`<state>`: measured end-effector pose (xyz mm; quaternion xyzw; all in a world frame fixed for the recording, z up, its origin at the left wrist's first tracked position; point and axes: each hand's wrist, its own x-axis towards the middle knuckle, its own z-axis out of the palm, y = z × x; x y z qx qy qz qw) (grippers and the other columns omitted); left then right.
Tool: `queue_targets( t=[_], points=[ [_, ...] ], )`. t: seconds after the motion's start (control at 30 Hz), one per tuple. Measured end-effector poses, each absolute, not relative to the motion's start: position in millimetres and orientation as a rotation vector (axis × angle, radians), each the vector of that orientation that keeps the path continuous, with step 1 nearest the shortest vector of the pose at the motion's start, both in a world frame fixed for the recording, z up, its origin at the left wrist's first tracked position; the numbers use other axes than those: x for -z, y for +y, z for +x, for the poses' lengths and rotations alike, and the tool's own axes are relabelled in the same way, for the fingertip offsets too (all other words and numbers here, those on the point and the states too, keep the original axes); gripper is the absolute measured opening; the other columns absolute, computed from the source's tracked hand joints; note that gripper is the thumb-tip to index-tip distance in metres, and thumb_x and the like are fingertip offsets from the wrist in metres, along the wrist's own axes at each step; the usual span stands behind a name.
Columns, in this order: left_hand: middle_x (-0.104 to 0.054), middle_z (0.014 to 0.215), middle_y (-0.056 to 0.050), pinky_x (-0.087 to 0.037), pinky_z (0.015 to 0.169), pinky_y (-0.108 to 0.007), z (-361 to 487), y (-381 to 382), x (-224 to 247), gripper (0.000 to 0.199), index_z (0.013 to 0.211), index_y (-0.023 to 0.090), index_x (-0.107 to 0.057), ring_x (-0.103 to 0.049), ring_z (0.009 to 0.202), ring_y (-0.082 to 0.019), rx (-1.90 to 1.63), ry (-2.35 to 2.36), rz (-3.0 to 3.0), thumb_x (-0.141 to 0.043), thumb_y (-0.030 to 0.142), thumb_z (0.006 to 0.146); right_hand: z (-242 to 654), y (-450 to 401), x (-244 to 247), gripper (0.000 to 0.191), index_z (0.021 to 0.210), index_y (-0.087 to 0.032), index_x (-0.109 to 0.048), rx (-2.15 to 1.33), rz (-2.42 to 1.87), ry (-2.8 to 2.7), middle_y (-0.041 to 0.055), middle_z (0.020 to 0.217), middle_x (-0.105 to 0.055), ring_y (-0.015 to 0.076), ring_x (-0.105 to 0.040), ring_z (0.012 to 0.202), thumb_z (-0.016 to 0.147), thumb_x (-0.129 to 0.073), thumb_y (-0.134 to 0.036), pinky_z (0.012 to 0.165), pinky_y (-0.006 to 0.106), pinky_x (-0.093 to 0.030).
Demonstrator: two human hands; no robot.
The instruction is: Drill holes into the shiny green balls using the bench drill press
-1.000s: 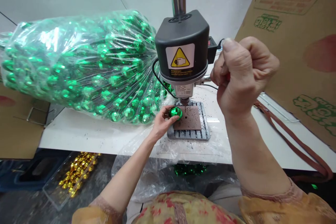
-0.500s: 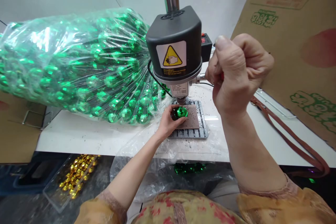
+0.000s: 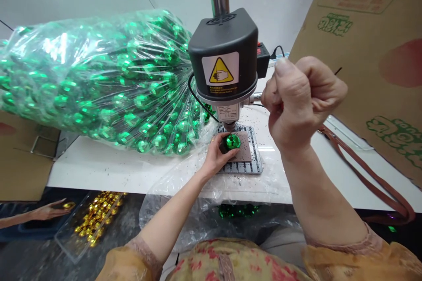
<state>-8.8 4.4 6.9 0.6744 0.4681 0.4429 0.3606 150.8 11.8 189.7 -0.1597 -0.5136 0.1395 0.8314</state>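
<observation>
My left hand (image 3: 218,153) pinches a shiny green faceted ball (image 3: 233,141) between thumb and fingers. The ball rests on a brownish square board (image 3: 244,151), which lies on the slotted metal base (image 3: 257,160) of a small drill press (image 3: 224,52). Just above the ball is the chuck (image 3: 231,126); whether the bit touches the ball I cannot make out. My right hand (image 3: 301,96) is closed in a fist round the press's feed lever (image 3: 256,98), whose grip is mostly hidden by my fingers. Dark shavings are scattered over the base.
A big clear bag of green balls (image 3: 115,83) fills the table's left side. Cardboard boxes (image 3: 369,74) stand at right, with a brown strap (image 3: 359,171) below. A clear bin of gold balls (image 3: 99,215) is at lower left, beside another person's hand (image 3: 49,211) with a gold ball.
My right fist has dipped slightly on the lever, while my left hand still holds the green ball under the chuck. Another person's hand with a gold ball has appeared at lower left.
</observation>
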Motion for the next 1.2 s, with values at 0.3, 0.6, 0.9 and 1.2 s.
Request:
queue_targets(
  t=[0.3,0.6,0.9,1.2],
  points=[
    [-0.069,0.122,-0.011,-0.048,0.104,-0.046,-8,2,-9,0.054,0.125,0.021,-0.063,-0.063,0.116,-0.030,-1.139,1.220,1.771,-0.086,0.037,0.078,147,8,-167,0.054,0.057,-0.019,-0.022,-0.198,-0.325,-1.103,-0.0046,0.049,-0.023,0.0051,-0.023,0.042,0.093,-0.062,-0.027,0.047,0.030,-0.018],
    [-0.069,0.121,-0.010,-0.048,0.103,-0.046,-8,2,-9,0.053,0.124,0.021,-0.062,-0.063,0.115,-0.029,-1.154,1.211,1.783,-0.084,0.039,0.080,146,6,-160,0.052,0.059,-0.019,-0.020,-0.142,-0.325,-1.074,-0.0047,0.046,-0.025,0.0056,-0.023,0.041,0.091,-0.060,-0.027,0.044,0.031,-0.017],
    [-0.069,0.120,-0.009,-0.046,0.106,-0.047,-8,3,-8,0.053,0.124,0.023,-0.063,-0.061,0.119,-0.030,-1.169,1.196,1.780,-0.085,0.040,0.079,149,7,-149,0.052,0.056,-0.019,-0.021,-0.119,-0.260,-1.101,-0.0053,0.046,-0.025,0.0050,-0.023,0.039,0.087,-0.062,-0.022,0.043,0.030,-0.016],
    [-0.069,0.120,-0.010,-0.047,0.106,-0.047,-8,1,-9,0.052,0.123,0.022,-0.063,-0.062,0.118,-0.031,-1.167,1.207,1.795,-0.085,0.041,0.079,152,12,-138,0.050,0.056,-0.019,-0.020,-0.058,-0.182,-1.158,-0.0063,0.046,-0.025,0.0050,-0.024,0.037,0.085,-0.060,-0.016,0.041,0.027,-0.018]
  ],
)
